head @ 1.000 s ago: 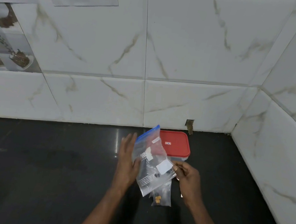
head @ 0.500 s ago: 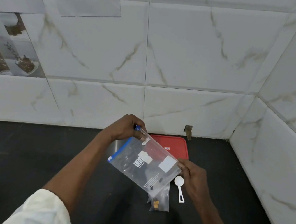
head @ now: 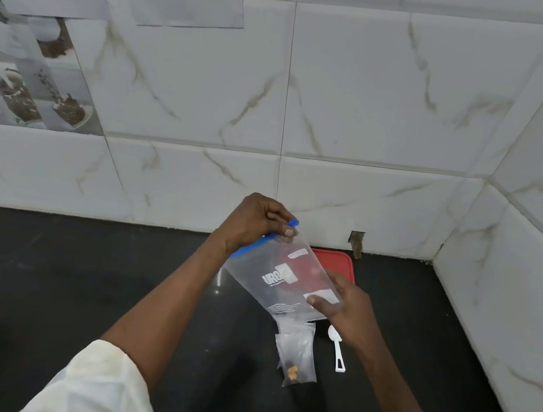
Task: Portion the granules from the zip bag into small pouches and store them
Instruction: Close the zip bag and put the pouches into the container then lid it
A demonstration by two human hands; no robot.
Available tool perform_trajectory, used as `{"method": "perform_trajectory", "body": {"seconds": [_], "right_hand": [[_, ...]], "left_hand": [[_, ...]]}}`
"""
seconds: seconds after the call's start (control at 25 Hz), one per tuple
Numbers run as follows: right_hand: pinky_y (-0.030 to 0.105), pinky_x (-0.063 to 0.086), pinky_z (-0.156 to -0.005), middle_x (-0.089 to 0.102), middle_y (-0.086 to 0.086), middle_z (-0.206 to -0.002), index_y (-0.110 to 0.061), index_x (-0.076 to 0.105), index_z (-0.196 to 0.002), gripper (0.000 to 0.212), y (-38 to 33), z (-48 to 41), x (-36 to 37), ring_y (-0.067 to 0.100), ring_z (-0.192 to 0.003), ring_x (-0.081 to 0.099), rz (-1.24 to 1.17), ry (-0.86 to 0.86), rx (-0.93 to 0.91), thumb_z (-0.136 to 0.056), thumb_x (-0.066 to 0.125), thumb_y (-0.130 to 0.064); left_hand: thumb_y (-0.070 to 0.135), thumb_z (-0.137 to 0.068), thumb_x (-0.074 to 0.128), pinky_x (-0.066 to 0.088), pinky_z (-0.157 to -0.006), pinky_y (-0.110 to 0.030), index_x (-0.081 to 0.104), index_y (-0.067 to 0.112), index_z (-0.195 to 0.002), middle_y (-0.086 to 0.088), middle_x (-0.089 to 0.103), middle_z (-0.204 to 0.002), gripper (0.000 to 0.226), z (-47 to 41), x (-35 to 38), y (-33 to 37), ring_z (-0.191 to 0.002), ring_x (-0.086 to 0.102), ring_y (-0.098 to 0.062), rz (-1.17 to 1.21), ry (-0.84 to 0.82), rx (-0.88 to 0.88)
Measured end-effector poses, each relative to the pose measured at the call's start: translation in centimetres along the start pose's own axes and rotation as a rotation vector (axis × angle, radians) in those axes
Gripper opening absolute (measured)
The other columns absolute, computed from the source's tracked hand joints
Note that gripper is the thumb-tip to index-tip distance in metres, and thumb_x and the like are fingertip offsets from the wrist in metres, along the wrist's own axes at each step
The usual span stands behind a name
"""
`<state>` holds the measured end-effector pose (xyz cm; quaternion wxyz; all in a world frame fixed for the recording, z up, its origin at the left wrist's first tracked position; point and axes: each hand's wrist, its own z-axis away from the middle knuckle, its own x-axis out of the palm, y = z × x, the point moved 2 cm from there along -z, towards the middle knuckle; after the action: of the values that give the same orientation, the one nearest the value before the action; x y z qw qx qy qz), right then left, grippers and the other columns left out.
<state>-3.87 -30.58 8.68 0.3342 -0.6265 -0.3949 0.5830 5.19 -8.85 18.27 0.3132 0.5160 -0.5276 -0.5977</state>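
A clear zip bag (head: 283,278) with a blue seal strip and white print hangs tilted above the black counter (head: 80,284). My left hand (head: 254,221) pinches its blue top edge at the upper corner. My right hand (head: 343,305) grips the bag's lower end, thumb on its front. Under the bag lie small clear pouches (head: 297,354) on the counter, one with a few yellow-brown granules at its bottom. A white plastic spoon (head: 337,347) lies just right of the pouches. A red-lidded container (head: 338,264) sits behind the bag, partly hidden by it.
White marble-look tiled walls close the back and right side, forming a corner near the red container. Printed sheets and a picture tile hang on the wall at upper left. A small notch (head: 356,243) shows in the wall base.
My left hand moved from the bag's side up to its blue top edge and pinched it. The bag rose and tilted, and the white spoon came into sight on the counter.
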Motion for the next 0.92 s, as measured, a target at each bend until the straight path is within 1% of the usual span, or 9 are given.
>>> {"method": "perform_trajectory", "body": {"seconds": [0.08, 0.2, 0.24, 0.32, 0.4, 0.52, 0.64, 0.72, 0.92], "right_hand": [[0.001, 0.043, -0.068, 0.063, -0.030, -0.090, -0.036, 0.063, -0.109, 0.030, -1.9, -1.3, 0.3, -0.018, -0.082, 0.061, -0.014, 0.004, -0.062, -0.087, 0.071, -0.018], [0.016, 0.054, -0.073, 0.076, -0.005, -0.085, -0.022, 0.074, -0.090, 0.019, -3.1, -2.8, -0.8, 0.002, -0.078, 0.072, -0.250, 0.101, -0.053, -0.090, 0.065, -0.005], [0.028, 0.058, -0.077, 0.078, 0.005, -0.089, -0.015, 0.076, -0.092, 0.017, -3.0, -3.2, -1.5, 0.015, -0.081, 0.075, -0.369, 0.125, -0.038, -0.089, 0.065, -0.001], [0.043, 0.059, -0.080, 0.076, 0.018, -0.095, 0.000, 0.073, -0.099, 0.015, -2.6, -3.6, -2.8, 0.034, -0.086, 0.073, -0.582, 0.157, -0.015, -0.086, 0.067, 0.002], [0.050, 0.058, -0.084, 0.073, 0.022, -0.098, 0.006, 0.070, -0.105, 0.022, -2.0, -3.9, -3.1, 0.036, -0.088, 0.071, -0.710, 0.172, 0.031, -0.084, 0.068, 0.000], [0.049, 0.057, -0.086, 0.073, 0.019, -0.101, 0.002, 0.070, -0.108, 0.027, -1.9, -4.2, -2.3, 0.032, -0.090, 0.070, -0.825, 0.155, 0.088, -0.081, 0.070, -0.004], [0.046, 0.059, -0.083, 0.074, 0.009, -0.110, -0.014, 0.066, -0.116, 0.037, -1.9, -3.9, -1.6, 0.025, -0.098, 0.071, -0.677, -0.039, 0.125, -0.082, 0.072, -0.001], [0.044, 0.060, -0.079, 0.073, 0.006, -0.111, -0.017, 0.062, -0.119, 0.049, -1.3, -3.3, -1.3, 0.023, -0.100, 0.071, -0.518, -0.177, 0.143, -0.080, 0.069, 0.011], [0.051, 0.058, -0.085, 0.075, 0.010, -0.108, -0.010, 0.064, -0.120, 0.043, 1.0, -2.3, -0.9, 0.029, -0.100, 0.071, -0.446, -0.144, 0.152, -0.083, 0.066, 0.012]], "left_hand": [[-0.002, -0.078, 0.081, 0.061, -0.089, -0.036, 0.073, 0.001, -0.114, -0.021, 0.078, -0.091, 0.037, -0.3, 1.3, 1.1, -0.087, 0.077, -0.032, -0.050, -0.097, 0.020], [0.024, -0.068, 0.093, 0.054, -0.091, -0.026, 0.057, 0.030, -0.139, 0.002, 0.075, -0.103, 0.080, -0.6, 0.2, 1.4, -0.092, 0.072, -0.016, -0.337, -0.137, -0.001], [0.025, -0.066, 0.094, 0.052, -0.090, -0.026, 0.057, 0.030, -0.138, 0.002, 0.075, -0.103, 0.081, -0.5, -1.3, 0.9, -0.091, 0.071, -0.012, -0.353, -0.059, -0.018], [0.014, -0.072, 0.090, 0.053, -0.093, -0.031, 0.063, 0.022, -0.131, -0.011, 0.078, -0.101, 0.065, 0.3, -4.1, -1.0, -0.092, 0.074, -0.015, -0.077, 0.065, -0.055], [0.005, -0.076, 0.083, 0.056, -0.093, -0.036, 0.064, 0.017, -0.130, -0.015, 0.078, -0.106, 0.058, 1.6, -4.2, -3.2, -0.098, 0.075, -0.021, 0.217, 0.003, -0.103], [-0.004, -0.082, 0.076, 0.056, -0.082, -0.027, 0.071, 0.008, -0.121, -0.007, 0.079, -0.104, 0.040, 2.9, -0.6, -6.7, -0.095, 0.075, -0.015, 0.235, -0.170, -0.188], [-0.005, -0.084, 0.073, 0.053, -0.074, -0.022, 0.073, -0.006, -0.109, -0.009, 0.080, -0.097, 0.024, 3.1, 0.8, -8.7, -0.080, 0.073, -0.009, 0.258, -0.030, -0.147], [-0.010, -0.086, 0.068, 0.054, -0.080, -0.024, 0.071, -0.007, -0.115, -0.014, 0.078, -0.105, 0.030, 3.3, 0.7, -9.4, -0.090, 0.073, -0.015, 0.361, 0.035, -0.125], [-0.019, -0.090, 0.054, 0.055, -0.100, -0.032, 0.055, 0.010, -0.138, -0.010, 0.070, -0.129, 0.056, 4.8, 1.5, -10.5, -0.116, 0.068, -0.022, 0.592, -0.076, -0.152]]}}
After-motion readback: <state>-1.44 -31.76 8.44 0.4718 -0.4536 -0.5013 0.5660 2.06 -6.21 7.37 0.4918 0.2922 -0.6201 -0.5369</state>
